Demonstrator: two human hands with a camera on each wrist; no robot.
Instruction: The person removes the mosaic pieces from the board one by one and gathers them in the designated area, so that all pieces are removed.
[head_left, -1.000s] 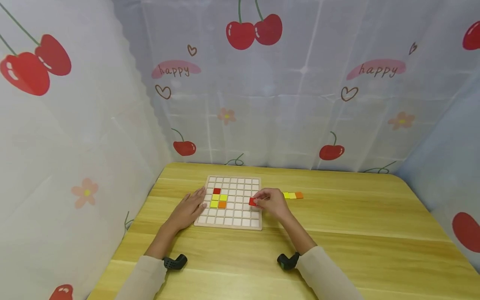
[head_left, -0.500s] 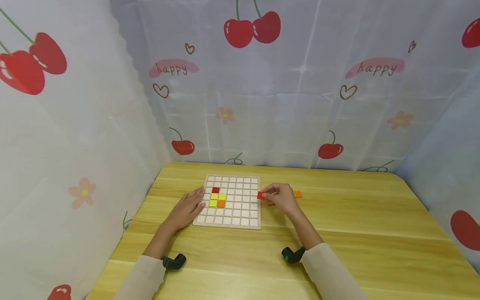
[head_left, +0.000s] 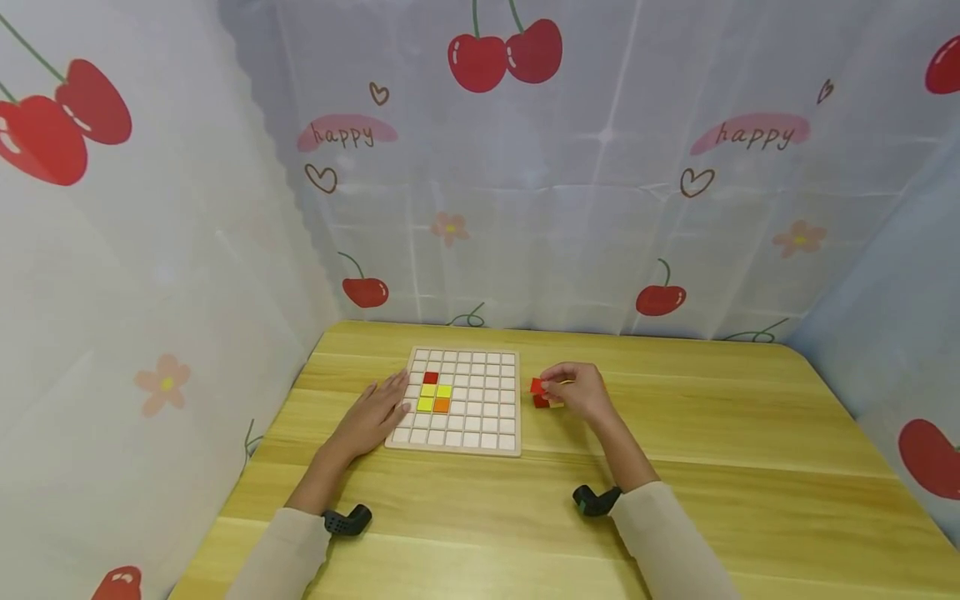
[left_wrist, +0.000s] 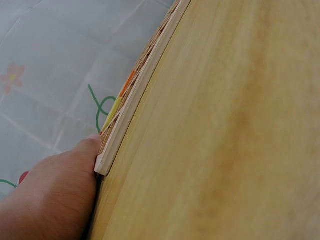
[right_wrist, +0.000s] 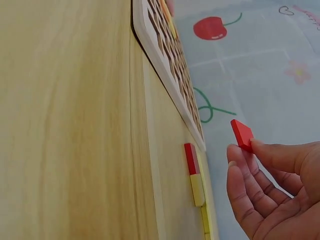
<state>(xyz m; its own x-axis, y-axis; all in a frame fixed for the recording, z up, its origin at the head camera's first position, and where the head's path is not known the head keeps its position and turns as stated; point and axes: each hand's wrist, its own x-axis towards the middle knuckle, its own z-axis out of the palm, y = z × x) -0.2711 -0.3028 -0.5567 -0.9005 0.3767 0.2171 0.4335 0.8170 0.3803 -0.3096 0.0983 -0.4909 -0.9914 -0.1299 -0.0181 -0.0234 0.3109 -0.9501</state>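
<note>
- The right hand (head_left: 577,390) has a narrow grip, pinching a red tile (head_left: 537,386) between thumb and fingertips.
- That tile is held in the air to the right of the board (head_left: 453,451), apart from the counter (head_left: 712,450), and in the right wrist view it sits tilted in the fingers.
- Just below it in the head view, a dark red tile (head_left: 541,402) lies on the counter, with a pale yellow tile (head_left: 556,405) touching its right side.
- The right wrist view also shows brighter yellow pieces (right_wrist: 205,220) next to the pale one; how many is hard to tell.
- The left hand (head_left: 370,421) has a relaxed grip, its fingers stretched out and touching the left edge of the board.
- The board lies flat on the counter, a pale wooden frame divided into small square cells.
- Towards its left side sit three yellow tiles (head_left: 428,390) and an orange tile (head_left: 442,406) in a block of four, the orange at the near right corner.
- A deep red tile (head_left: 431,377) fills the cell directly behind the block's left column.
- A curtain (head_left: 525,167) printed with cherries, hearts and "happy" hangs behind the counter.
</note>
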